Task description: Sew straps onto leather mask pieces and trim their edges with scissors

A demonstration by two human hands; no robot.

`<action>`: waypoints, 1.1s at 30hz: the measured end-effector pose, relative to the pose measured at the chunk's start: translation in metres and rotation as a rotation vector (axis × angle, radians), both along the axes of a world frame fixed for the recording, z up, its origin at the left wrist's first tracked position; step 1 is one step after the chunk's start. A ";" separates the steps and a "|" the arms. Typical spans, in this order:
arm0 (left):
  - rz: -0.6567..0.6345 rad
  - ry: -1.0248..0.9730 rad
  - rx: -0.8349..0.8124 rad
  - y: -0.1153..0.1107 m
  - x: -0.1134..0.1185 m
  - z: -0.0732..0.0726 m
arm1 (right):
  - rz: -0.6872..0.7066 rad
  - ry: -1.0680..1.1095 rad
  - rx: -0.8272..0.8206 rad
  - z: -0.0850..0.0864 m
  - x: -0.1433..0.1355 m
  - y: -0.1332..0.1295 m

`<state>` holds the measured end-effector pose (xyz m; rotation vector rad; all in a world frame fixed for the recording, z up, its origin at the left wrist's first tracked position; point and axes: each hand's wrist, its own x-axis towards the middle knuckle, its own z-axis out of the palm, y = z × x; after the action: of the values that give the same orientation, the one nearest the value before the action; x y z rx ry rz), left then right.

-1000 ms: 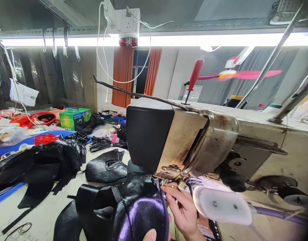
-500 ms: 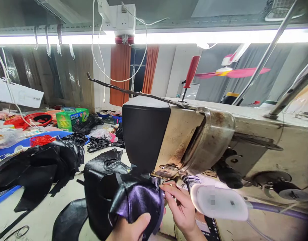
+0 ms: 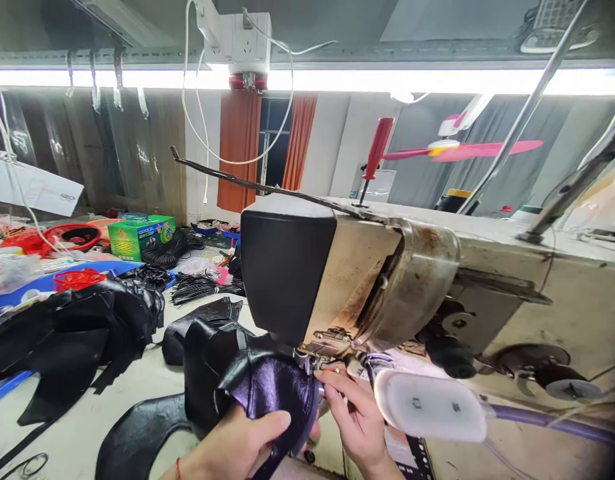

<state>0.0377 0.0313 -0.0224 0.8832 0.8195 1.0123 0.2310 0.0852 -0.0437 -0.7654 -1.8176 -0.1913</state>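
A black, shiny, leather-like piece with stitched seams lies curved under the head of a sewing machine. Its right edge meets the presser foot. My left hand grips the near part of the piece, thumb on top and fingers underneath. Close by the presser foot, my right hand has thumb and index finger pinched at the edge of the piece; the exact contact is partly hidden. More of the black material bunches up behind and to the left of my left hand.
A white lamp sits just right of my right hand. Further black pieces are piled at the left, beside a blue tray and a green box. A red screwdriver stands upright on the machine.
The black leather piece has turned and shifted a little at the presser foot, its back part bunching to the right. My left hand has moved slightly up, showing more wrist. The view has shifted slightly.
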 end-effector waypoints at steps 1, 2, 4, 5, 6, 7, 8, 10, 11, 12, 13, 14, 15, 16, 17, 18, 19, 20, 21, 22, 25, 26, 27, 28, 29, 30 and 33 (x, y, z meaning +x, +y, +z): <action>-0.032 -0.034 -0.001 0.002 -0.001 0.000 | -0.001 -0.002 0.003 0.000 0.000 0.000; -0.054 -0.061 -0.001 0.004 -0.001 -0.001 | -0.003 -0.004 0.004 0.001 0.000 -0.001; -0.054 -0.077 0.003 0.006 0.000 -0.001 | -0.010 -0.005 -0.003 0.001 -0.001 0.000; -0.041 -0.070 0.005 0.007 0.000 -0.002 | -0.012 -0.006 -0.008 0.002 -0.001 0.000; -0.030 -0.060 0.006 0.007 0.000 -0.003 | -0.012 -0.006 -0.012 0.002 -0.002 0.000; -0.020 -0.052 0.004 0.007 0.000 -0.003 | -0.009 -0.005 -0.014 0.002 -0.002 0.000; -0.015 -0.044 0.005 0.008 0.000 -0.004 | -0.005 -0.003 -0.014 0.002 -0.002 0.001; -0.015 -0.018 0.007 0.009 -0.001 -0.005 | 0.004 0.007 -0.010 0.001 -0.002 0.002; -0.018 0.004 0.007 0.010 -0.001 -0.006 | 0.009 0.013 -0.009 0.001 -0.002 0.002; -0.018 0.031 0.009 0.011 -0.001 -0.005 | 0.014 0.019 -0.009 0.001 -0.002 0.002; -0.009 0.061 0.007 0.011 -0.001 -0.004 | 0.018 0.023 -0.012 0.000 -0.002 0.002; 0.004 0.091 0.003 0.011 0.000 -0.003 | 0.019 0.026 -0.015 -0.001 -0.002 0.002; 0.018 0.116 -0.003 0.011 0.001 -0.002 | 0.019 0.027 -0.018 -0.001 -0.002 0.002; 0.035 0.137 -0.006 0.011 0.002 0.000 | 0.017 0.026 -0.021 -0.002 -0.002 0.002; 0.048 0.157 -0.007 0.010 0.003 0.002 | 0.015 0.024 -0.023 -0.002 -0.002 0.002; 0.054 0.175 -0.004 0.010 0.004 0.003 | 0.012 0.022 -0.024 -0.002 -0.002 0.002; 0.057 0.187 0.005 0.009 0.005 0.005 | 0.010 0.021 -0.023 -0.002 -0.002 0.001; 0.062 0.196 0.014 0.009 0.006 0.006 | 0.009 0.019 -0.024 -0.002 -0.001 0.001; 0.073 0.198 0.019 0.009 0.006 0.008 | 0.008 0.017 -0.025 -0.002 -0.001 0.001; 0.083 0.193 0.022 0.009 0.007 0.009 | 0.008 0.017 -0.025 -0.002 -0.001 0.001; 0.125 0.168 0.017 0.011 0.009 0.013 | 0.016 0.024 -0.028 -0.002 -0.002 0.002; 0.135 0.163 0.018 0.011 0.010 0.013 | 0.018 0.027 -0.031 -0.001 -0.002 0.001; 0.143 0.158 0.020 0.011 0.011 0.014 | 0.022 0.030 -0.033 -0.001 -0.002 0.001; 0.147 0.155 0.022 0.011 0.011 0.013 | 0.025 0.034 -0.033 -0.001 -0.002 0.001; 0.151 0.151 0.023 0.011 0.012 0.013 | 0.027 0.038 -0.032 -0.001 -0.002 0.001; 0.157 0.148 0.021 0.011 0.013 0.013 | 0.028 0.044 -0.027 0.000 -0.002 0.001; 0.190 0.168 -0.021 0.010 0.016 0.012 | 0.030 0.064 -0.009 0.001 -0.003 0.001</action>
<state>0.0535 0.0416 -0.0105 0.8931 1.0700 1.1031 0.2275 0.0862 -0.0426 -0.7425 -1.7691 -0.1376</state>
